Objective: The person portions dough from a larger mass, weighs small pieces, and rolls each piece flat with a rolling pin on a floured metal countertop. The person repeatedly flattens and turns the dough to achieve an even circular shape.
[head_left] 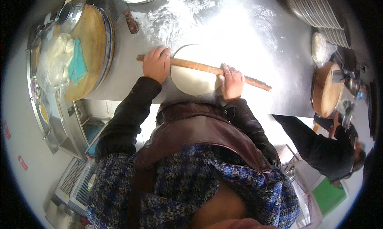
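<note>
Counted one long brown wooden rolling pin (pixel 195 65), one flat round pale dough sheet (pixel 192 82), one bare left hand (pixel 157 64), one bare right hand (pixel 232 82). Tallied one turquoise cloth (pixel 77 64), one brown-handled tool (pixel 131 21), two stacks of round pale plates (pixel 314 7), one black-clad co-worker (pixel 322 151).

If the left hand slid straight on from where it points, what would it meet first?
Likely the flour on the table, beyond the rolling pin that the left hand holds; height above the surface is hard to judge.
</note>
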`<state>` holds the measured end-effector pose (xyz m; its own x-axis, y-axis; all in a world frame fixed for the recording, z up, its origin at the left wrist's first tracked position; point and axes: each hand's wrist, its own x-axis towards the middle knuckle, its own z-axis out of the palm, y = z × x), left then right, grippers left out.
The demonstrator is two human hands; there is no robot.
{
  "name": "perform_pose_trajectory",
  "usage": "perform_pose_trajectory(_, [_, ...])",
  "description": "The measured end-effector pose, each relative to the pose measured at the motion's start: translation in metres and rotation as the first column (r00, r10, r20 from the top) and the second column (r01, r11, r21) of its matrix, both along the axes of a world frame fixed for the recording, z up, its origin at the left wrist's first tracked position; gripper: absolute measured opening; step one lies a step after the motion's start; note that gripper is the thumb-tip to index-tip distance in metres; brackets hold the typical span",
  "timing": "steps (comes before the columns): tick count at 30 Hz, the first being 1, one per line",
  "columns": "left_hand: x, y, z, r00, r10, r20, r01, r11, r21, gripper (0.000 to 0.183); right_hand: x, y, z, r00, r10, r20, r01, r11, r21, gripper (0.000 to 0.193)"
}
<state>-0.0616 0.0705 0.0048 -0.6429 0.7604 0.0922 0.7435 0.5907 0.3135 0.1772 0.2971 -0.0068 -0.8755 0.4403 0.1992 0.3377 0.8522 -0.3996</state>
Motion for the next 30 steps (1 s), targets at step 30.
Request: perform_pose_trajectory(30, [-0.101,0.092,-0.025,0.978,-0.012,-0.210,-0.028,0.983,-0.183,0.052,-0.139,0.094,0.006,1.000,0.020,0.013,-0.024,0.892,0.452,0.040])
